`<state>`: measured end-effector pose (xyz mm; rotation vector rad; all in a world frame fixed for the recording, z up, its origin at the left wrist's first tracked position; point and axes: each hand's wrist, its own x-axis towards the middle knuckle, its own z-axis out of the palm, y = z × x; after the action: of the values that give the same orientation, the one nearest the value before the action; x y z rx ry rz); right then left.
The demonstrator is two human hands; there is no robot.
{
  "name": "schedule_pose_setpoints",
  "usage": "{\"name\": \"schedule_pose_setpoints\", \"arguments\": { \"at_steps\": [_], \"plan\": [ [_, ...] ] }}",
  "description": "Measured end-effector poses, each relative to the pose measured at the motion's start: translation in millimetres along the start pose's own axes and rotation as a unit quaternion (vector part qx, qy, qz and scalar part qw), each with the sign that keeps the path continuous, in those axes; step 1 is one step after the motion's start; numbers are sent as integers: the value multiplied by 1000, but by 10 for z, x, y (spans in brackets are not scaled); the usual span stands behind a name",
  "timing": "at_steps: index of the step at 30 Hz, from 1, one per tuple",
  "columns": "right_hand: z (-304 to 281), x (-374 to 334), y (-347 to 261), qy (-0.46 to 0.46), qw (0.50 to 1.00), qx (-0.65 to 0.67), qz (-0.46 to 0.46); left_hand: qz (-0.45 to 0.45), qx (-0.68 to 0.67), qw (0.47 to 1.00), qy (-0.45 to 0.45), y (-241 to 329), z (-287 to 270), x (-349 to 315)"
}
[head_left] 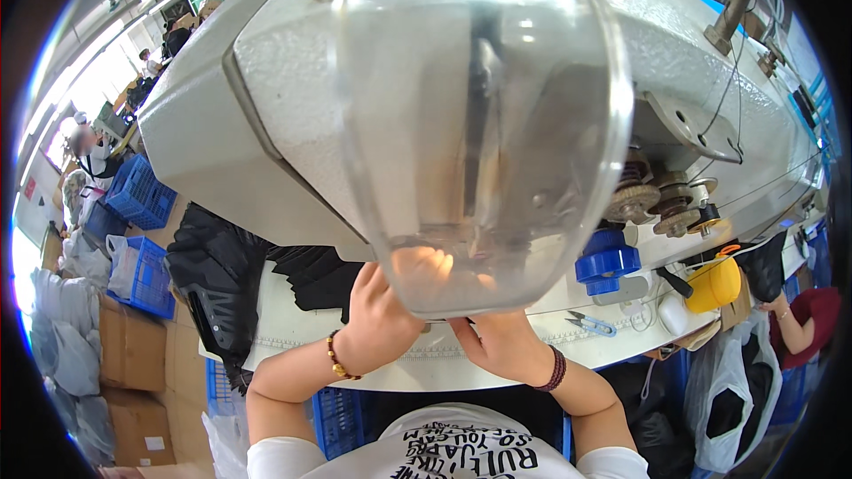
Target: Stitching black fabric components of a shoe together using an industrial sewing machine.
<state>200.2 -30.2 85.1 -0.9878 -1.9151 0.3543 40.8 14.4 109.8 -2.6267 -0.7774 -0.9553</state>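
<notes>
A large pale grey sewing machine (293, 115) fills the middle of the view. In front of its head hangs a clear plastic guard (484, 213), blurring what lies behind it. My left hand (380, 324) rests at the guard's lower left, its fingertips smeared by the plastic. To the right, my right hand (504, 346) is closed at the guard's lower edge, thumb bent in against a small dark thing I cannot make out. Black fabric pieces (315, 275) lie on the white table (444, 368) beyond my left hand. The needle area is hidden.
Thread snips (592, 324) lie right of my right hand, near a blue cap-like part (608, 262) and a yellow container (713, 286). A black fabric pile (213, 279) hangs over the table's left side. Blue crates (142, 191) and cardboard boxes (131, 346) stand left; another person's arm (792, 324) is at right.
</notes>
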Motion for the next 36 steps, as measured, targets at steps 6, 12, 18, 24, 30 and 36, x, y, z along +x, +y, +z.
{"name": "schedule_pose_setpoints", "arguments": {
  "at_steps": [6, 12, 18, 24, 30, 36],
  "plan": [
    [92, -74, 104, 17, 999, 39, -22, 23, -8, 999, 36, 20, 54, 111],
    [187, -72, 75, 28, 995, 99, 1, 90, 1, 996, 19, 17, 21, 141],
    [31, -64, 29, -18, 998, 61, 0, 83, 59, 995, 15, 110, 107, -9],
    [-385, 104, 150, 9, 982, -176, -68, -12, 64, 998, 11, 192, 131, -11],
    [-274, 67, 393, 21, 982, -167, -87, -42, 5, 998, 41, 170, 137, -11],
    [-176, 51, 371, 25, 967, -213, -138, -12, -17, 1000, -8, -54, 76, -46]
  ]
}}
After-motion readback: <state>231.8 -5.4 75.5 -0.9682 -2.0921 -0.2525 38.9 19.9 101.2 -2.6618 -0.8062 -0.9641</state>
